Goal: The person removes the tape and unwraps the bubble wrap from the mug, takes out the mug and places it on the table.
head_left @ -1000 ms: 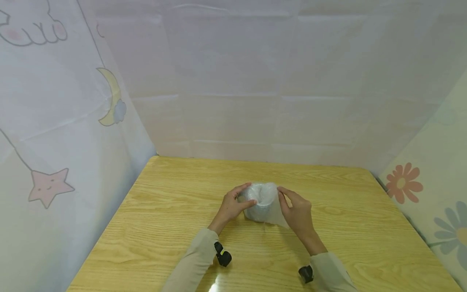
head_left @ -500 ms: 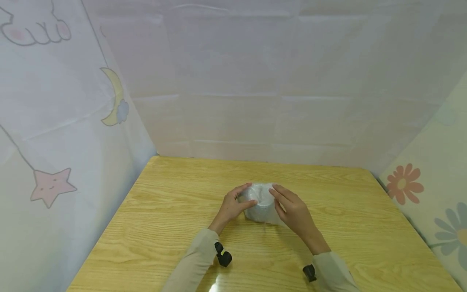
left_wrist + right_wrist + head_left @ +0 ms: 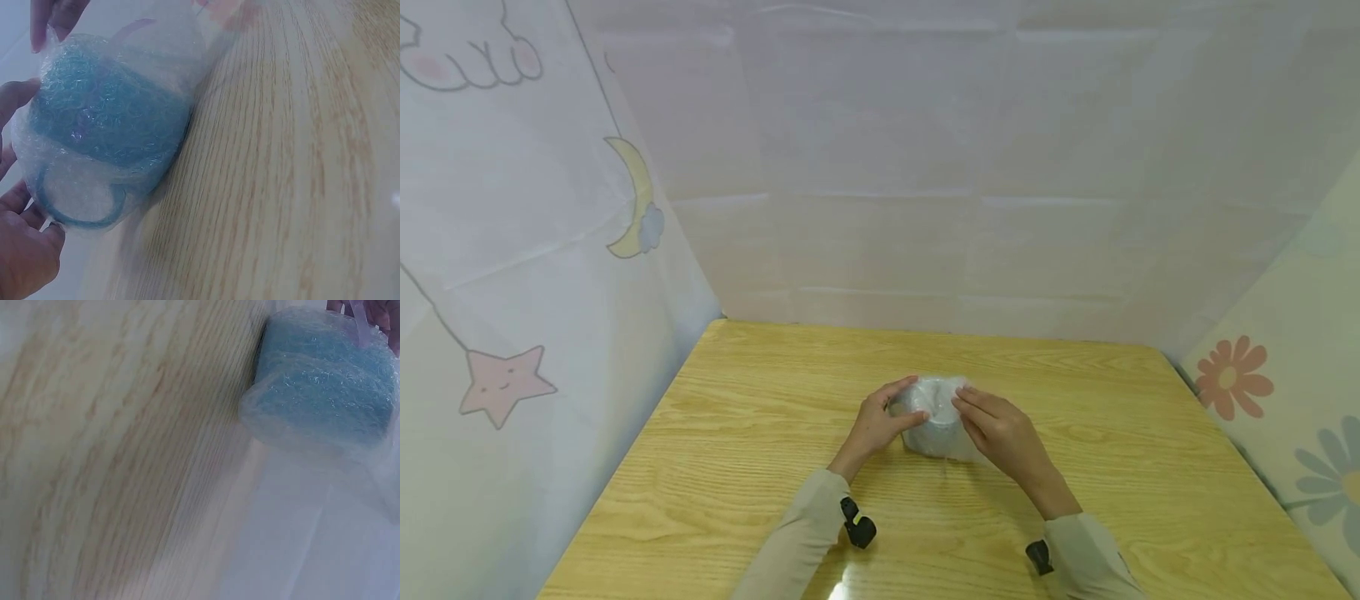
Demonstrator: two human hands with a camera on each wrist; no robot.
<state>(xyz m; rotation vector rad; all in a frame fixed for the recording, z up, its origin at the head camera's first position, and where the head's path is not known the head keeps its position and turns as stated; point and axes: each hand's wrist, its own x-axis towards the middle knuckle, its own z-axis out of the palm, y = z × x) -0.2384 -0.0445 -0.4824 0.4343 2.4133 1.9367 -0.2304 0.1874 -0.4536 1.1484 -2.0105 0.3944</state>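
- Left hand (image 3: 874, 423) held the mug (image 3: 112, 112) between thumb and fingers.
- Right hand (image 3: 1006, 433) pinched the wrap (image 3: 957, 440) opposite the left hand.
- Table (image 3: 760, 408) lay beneath both.

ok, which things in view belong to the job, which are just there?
Job:
- translucent bubble wrap
- teal rounded item with a loop, wrapped inside
- left hand
- right hand

Just there:
- yellow wood-grain table
- pale printed backdrop
- black wrist cameras
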